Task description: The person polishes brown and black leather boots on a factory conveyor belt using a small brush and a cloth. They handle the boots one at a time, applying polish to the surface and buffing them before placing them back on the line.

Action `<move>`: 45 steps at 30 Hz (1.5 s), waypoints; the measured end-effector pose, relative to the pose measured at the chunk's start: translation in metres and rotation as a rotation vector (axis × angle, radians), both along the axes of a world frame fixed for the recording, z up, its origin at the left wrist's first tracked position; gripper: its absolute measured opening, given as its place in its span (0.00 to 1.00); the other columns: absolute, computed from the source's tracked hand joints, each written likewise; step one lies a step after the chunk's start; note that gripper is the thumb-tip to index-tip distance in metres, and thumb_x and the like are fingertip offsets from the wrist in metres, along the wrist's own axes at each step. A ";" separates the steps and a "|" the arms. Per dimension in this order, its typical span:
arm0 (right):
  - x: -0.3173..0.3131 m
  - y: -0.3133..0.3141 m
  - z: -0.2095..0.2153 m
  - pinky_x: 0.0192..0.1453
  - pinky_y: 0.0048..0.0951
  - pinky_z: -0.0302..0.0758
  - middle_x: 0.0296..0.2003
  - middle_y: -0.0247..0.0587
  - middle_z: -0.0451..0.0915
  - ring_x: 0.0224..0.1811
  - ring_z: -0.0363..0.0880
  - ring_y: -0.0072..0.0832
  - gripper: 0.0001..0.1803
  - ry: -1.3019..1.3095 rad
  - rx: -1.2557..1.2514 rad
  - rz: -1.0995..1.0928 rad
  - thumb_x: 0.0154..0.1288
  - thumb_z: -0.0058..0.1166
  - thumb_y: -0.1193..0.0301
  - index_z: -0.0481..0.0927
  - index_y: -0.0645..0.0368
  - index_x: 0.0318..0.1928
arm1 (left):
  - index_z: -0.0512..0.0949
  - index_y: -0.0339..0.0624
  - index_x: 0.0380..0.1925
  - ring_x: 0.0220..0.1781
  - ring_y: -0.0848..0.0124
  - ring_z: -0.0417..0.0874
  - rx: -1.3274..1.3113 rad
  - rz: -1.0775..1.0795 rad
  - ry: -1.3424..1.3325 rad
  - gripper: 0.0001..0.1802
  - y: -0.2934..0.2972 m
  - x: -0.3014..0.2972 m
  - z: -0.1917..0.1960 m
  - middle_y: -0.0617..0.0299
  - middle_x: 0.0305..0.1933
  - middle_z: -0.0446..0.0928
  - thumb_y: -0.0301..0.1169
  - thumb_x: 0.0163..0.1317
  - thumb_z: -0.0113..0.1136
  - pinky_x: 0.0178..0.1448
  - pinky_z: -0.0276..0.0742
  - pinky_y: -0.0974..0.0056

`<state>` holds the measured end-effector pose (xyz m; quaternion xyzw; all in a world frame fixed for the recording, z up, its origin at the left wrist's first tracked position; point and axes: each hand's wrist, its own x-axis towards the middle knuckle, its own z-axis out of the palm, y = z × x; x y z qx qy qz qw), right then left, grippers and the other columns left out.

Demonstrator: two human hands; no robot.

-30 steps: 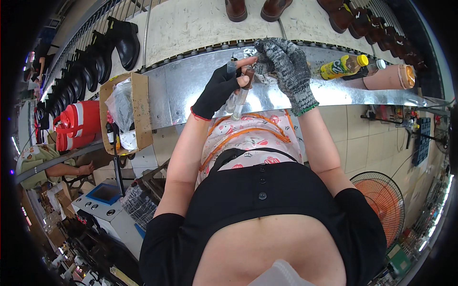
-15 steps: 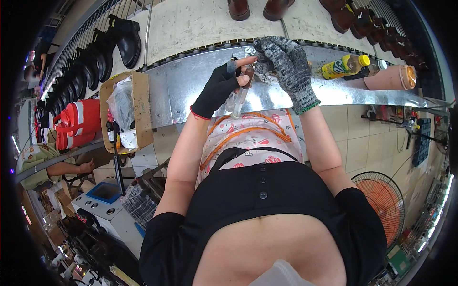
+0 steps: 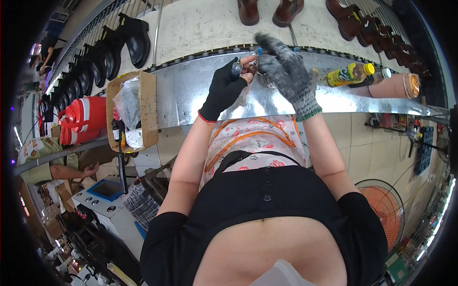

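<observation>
My left hand (image 3: 224,89), in a black glove with bare fingertips, is closed around a slim, partly clear container (image 3: 244,94) with a brownish upper part. A dark, shiny rounded piece (image 3: 236,69) shows at its index finger. My right hand (image 3: 285,71), in a grey knitted glove with a green cuff edge, is beside the left fingertips. Motion smears its fingers, so what they hold, if anything, cannot be made out. Both hands are over the metal ledge (image 3: 191,90) at the edge of the conveyor. Crumpled clear material partly shows beneath the right hand.
Black boots (image 3: 135,42) line the conveyor (image 3: 200,26) at left, and brown boots (image 3: 290,12) stand ahead and right. A yellow-capped bottle (image 3: 350,75) and a pink tumbler (image 3: 393,86) lie on the ledge. Left are a cardboard box (image 3: 149,112), a red cooler bag (image 3: 83,121) and another person's arm (image 3: 71,171).
My right hand has turned and shifted slightly downward, now blurred. The left hand keeps the container, now tucked more behind its fingers. The boots have shifted right and slightly down in view.
</observation>
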<state>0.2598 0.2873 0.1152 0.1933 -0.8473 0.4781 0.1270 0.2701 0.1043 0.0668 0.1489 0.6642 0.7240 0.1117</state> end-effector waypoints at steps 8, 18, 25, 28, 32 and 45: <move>0.038 -0.002 -0.072 0.55 0.35 0.71 0.51 0.54 0.74 0.52 0.73 0.44 0.31 -0.191 0.143 -0.012 0.59 0.57 0.63 0.66 0.67 0.59 | 0.69 0.39 0.57 0.39 0.76 0.76 0.225 0.105 0.088 0.23 0.015 -0.011 0.001 0.64 0.37 0.73 0.26 0.60 0.53 0.46 0.72 0.71; 0.044 0.090 -0.139 0.17 0.20 0.66 0.25 0.37 0.75 0.16 0.72 0.21 0.21 -0.474 -0.249 -0.410 0.63 0.48 0.73 0.65 0.64 0.56 | 0.58 0.43 0.66 0.52 0.73 0.76 0.274 0.227 0.034 0.30 0.007 -0.013 -0.007 0.57 0.58 0.71 0.28 0.63 0.50 0.51 0.72 0.70; 0.061 0.172 -0.187 0.45 0.33 0.75 0.46 0.51 0.77 0.43 0.79 0.38 0.23 -0.004 0.396 -0.656 0.62 0.51 0.70 0.69 0.67 0.56 | 0.60 0.41 0.65 0.50 0.70 0.79 0.313 0.369 0.103 0.28 -0.049 -0.039 0.013 0.56 0.54 0.74 0.35 0.66 0.52 0.50 0.74 0.69; 0.062 0.155 -0.156 0.56 0.36 0.69 0.49 0.56 0.76 0.52 0.75 0.43 0.24 -0.221 0.255 -0.725 0.62 0.53 0.67 0.69 0.69 0.54 | 0.61 0.40 0.64 0.50 0.68 0.79 0.288 0.424 0.119 0.26 -0.058 -0.041 0.030 0.52 0.52 0.75 0.34 0.67 0.51 0.50 0.75 0.69; 0.061 0.143 -0.132 0.60 0.38 0.67 0.51 0.56 0.75 0.56 0.72 0.45 0.27 -0.364 0.347 -0.756 0.59 0.56 0.65 0.69 0.70 0.55 | 0.61 0.39 0.63 0.50 0.66 0.79 0.333 0.414 0.121 0.26 -0.067 -0.046 0.033 0.50 0.52 0.75 0.34 0.67 0.50 0.51 0.74 0.67; 0.046 0.078 -0.099 0.51 0.29 0.75 0.47 0.47 0.78 0.49 0.77 0.34 0.23 0.072 -0.122 -0.401 0.57 0.57 0.68 0.74 0.65 0.53 | 0.68 0.35 0.55 0.50 0.60 0.79 0.595 0.299 -0.036 0.29 -0.081 -0.050 0.044 0.50 0.46 0.77 0.50 0.71 0.37 0.51 0.75 0.62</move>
